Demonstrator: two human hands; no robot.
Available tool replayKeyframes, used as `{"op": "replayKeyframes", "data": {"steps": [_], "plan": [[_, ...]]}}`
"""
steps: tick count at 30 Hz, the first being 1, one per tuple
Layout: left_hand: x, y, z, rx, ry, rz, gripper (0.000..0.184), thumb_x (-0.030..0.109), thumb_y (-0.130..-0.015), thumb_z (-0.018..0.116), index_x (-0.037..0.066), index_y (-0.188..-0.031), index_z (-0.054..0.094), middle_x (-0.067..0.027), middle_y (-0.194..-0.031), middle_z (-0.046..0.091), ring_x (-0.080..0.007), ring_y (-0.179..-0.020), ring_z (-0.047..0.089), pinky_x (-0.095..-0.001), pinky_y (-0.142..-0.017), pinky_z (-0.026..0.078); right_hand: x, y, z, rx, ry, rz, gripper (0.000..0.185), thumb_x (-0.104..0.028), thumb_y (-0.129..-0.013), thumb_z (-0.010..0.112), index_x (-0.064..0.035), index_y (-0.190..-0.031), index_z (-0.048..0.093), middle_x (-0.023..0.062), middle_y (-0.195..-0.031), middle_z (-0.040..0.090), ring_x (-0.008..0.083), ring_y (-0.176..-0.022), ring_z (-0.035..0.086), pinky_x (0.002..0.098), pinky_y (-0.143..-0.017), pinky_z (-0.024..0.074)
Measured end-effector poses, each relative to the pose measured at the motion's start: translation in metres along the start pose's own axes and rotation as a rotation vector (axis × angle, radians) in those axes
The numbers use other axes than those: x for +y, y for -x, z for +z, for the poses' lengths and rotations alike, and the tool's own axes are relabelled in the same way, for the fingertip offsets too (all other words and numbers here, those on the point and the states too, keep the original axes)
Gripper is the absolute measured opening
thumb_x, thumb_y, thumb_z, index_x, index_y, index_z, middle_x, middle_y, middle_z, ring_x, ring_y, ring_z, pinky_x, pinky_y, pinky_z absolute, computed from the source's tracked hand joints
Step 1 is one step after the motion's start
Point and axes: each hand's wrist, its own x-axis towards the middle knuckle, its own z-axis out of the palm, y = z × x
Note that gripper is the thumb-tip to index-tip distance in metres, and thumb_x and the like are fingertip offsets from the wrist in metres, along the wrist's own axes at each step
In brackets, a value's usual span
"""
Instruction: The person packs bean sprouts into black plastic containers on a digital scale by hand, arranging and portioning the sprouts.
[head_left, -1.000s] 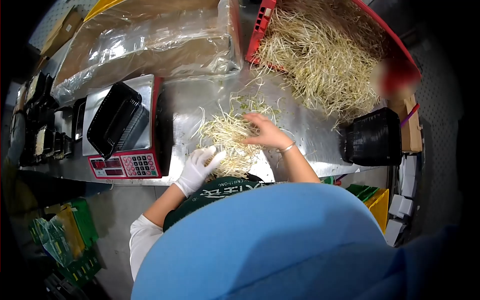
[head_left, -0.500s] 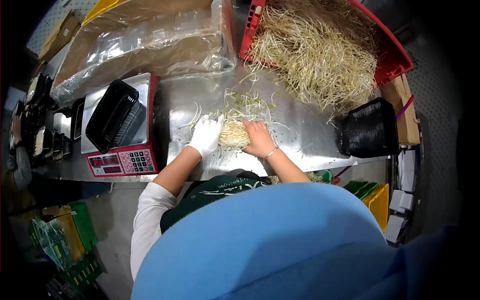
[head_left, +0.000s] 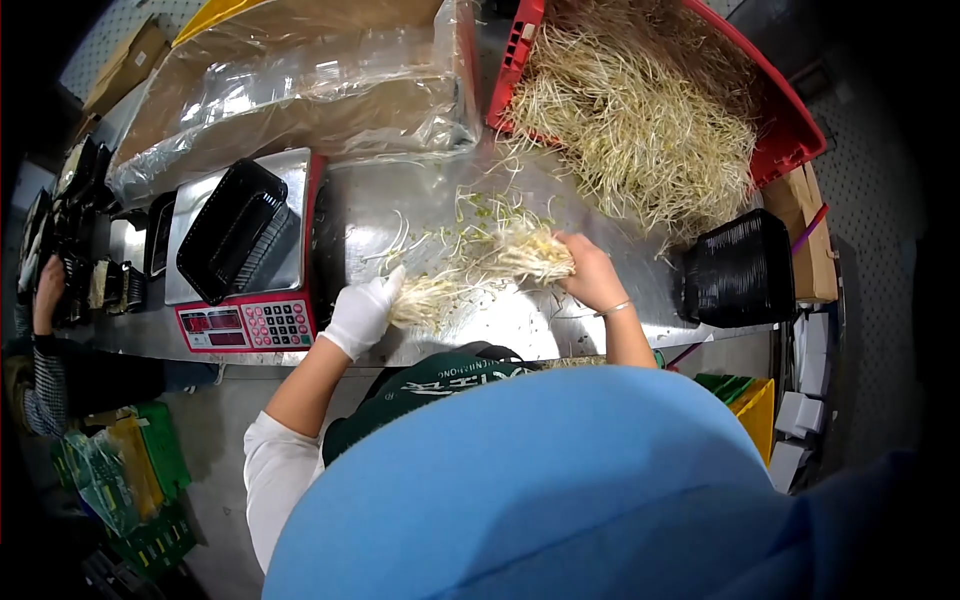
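My left hand (head_left: 360, 314), in a white glove, grips a bunch of bean sprouts (head_left: 425, 300) low over the metal table. Bare, with a bracelet at the wrist, my right hand (head_left: 592, 274) closes on a second bunch of bean sprouts (head_left: 535, 252) further right. A gap separates the two bunches, though a few strands trail between them. Loose sprouts and green bits (head_left: 490, 212) lie scattered just beyond. To the left, a black plastic tray (head_left: 232, 232) rests tilted on a red and silver scale (head_left: 245, 322).
A red crate (head_left: 790, 140) spills a large heap of bean sprouts (head_left: 650, 130) at the back right. Black trays (head_left: 738, 268) are stacked near the right edge. A plastic-lined box (head_left: 290, 110) stands at the back left. Another person's hand (head_left: 48, 290) is by filled trays far left.
The single sprout bundle between my hands has parted into two bunches. My left hand moved left and nearer me, my right hand moved right. Another person's hand came into view.
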Motion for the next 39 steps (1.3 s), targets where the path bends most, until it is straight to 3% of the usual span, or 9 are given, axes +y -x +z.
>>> {"op": "replayKeyframes", "data": {"steps": [4,9,15,18,23,28,30,35,39], "plan": [[0.04,-0.01,0.0,0.156,0.02,0.18,0.051,0.01,-0.075,0.049,0.008,-0.126,0.044,-0.0065,-0.078,0.056,-0.0226,-0.078,0.058,-0.0366,-0.076,0.045,-0.024,-0.016,0.044,-0.029,-0.26,0.168,0.069,-0.027,-0.065,0.073,-0.0043,-0.123,0.045,0.019,-0.118,0.051,0.0342,-0.108,0.05,0.0357,-0.093,0.0407],[0.016,0.012,-0.004,-0.147,-0.013,-0.027,0.108,0.044,-0.054,0.079,0.007,-0.138,0.023,-0.0179,-0.134,0.036,-0.0326,-0.123,0.037,-0.0442,-0.104,0.025,0.006,-0.02,0.063,-0.239,-0.07,0.044,0.096,-0.046,-0.058,0.077,0.0013,-0.131,0.035,0.0239,-0.129,0.04,0.0369,-0.122,0.035,0.0386,-0.103,0.029],[0.023,-0.014,0.008,-0.143,0.092,-0.083,0.092,0.039,-0.062,0.075,0.003,-0.134,0.029,-0.0179,-0.118,0.051,-0.0308,-0.109,0.049,-0.0427,-0.098,0.033,-0.038,-0.025,0.1,-0.218,-0.014,0.077,0.116,-0.066,-0.051,0.072,0.0018,-0.134,0.027,0.027,-0.133,0.034,0.04,-0.124,0.032,0.0444,-0.103,0.0271],[0.033,-0.022,0.011,-0.191,0.044,-0.141,0.077,0.038,-0.068,0.07,0.003,-0.128,0.038,-0.0152,-0.105,0.057,-0.0273,-0.101,0.054,-0.0419,-0.096,0.035,-0.078,-0.005,0.128,-0.015,0.237,0.009,0.103,-0.053,-0.054,0.075,-0.0003,-0.131,0.032,0.0239,-0.128,0.038,0.0386,-0.119,0.037,0.0459,-0.096,0.0326],[0.006,0.035,-0.059,0.366,0.484,0.04,0.069,0.004,-0.063,0.076,-0.001,-0.124,0.045,-0.017,-0.113,0.056,-0.0258,-0.106,0.054,-0.0332,-0.092,0.04,-0.062,-0.035,0.114,-0.078,0.146,0.138,0.074,-0.031,-0.058,0.073,-0.0023,-0.12,0.044,0.0191,-0.108,0.054,0.0346,-0.097,0.054,0.0394,-0.083,0.0456],[-0.053,0.079,-0.107,1.432,0.274,-0.566,0.065,-0.004,-0.078,0.057,-0.001,-0.136,0.027,-0.02,-0.135,0.036,-0.0273,-0.126,0.036,-0.0363,-0.106,0.024,-0.022,-0.048,0.074,-0.088,-0.707,0.125,0.06,-0.014,-0.057,0.074,0.0005,-0.109,0.048,0.0108,-0.1,0.061,0.0185,-0.089,0.06,0.0282,-0.081,0.0466],[-0.09,0.078,-0.088,1.514,0.817,-0.83,0.066,-0.003,-0.079,0.053,-0.001,-0.137,0.024,-0.019,-0.134,0.037,-0.0271,-0.124,0.037,-0.0351,-0.106,0.025,-0.021,-0.044,0.045,0.018,-0.867,0.115,0.064,-0.006,-0.058,0.073,0.0018,-0.113,0.042,0.0051,-0.099,0.058,0.0111,-0.09,0.056,0.0262,-0.08,0.0457],[-0.081,0.043,-0.105,1.056,1.514,-0.531,0.064,-0.004,-0.06,0.038,-0.005,-0.124,0.043,-0.0128,-0.104,0.057,-0.0199,-0.085,0.057,-0.0246,-0.071,0.049,-0.076,-0.03,-0.043,0.216,-0.322,-0.052,0.058,-0.005,-0.062,0.071,0.0017,-0.114,0.045,0.0091,-0.105,0.057,0.0188,-0.095,0.057,0.0295,-0.082,0.0461],[-0.008,-0.023,-0.067,0.572,1.275,-0.227,0.076,-0.011,-0.056,0.034,0.001,-0.131,0.042,-0.0122,-0.137,0.039,-0.0201,-0.13,0.032,-0.0279,-0.107,0.021,-0.112,-0.021,-0.011,0.209,0.56,-0.264,0.067,-0.007,-0.055,0.068,-0.0003,-0.117,0.045,0.0118,-0.088,0.052,0.0284,-0.081,0.051,0.0363,-0.069,0.0438]]}}
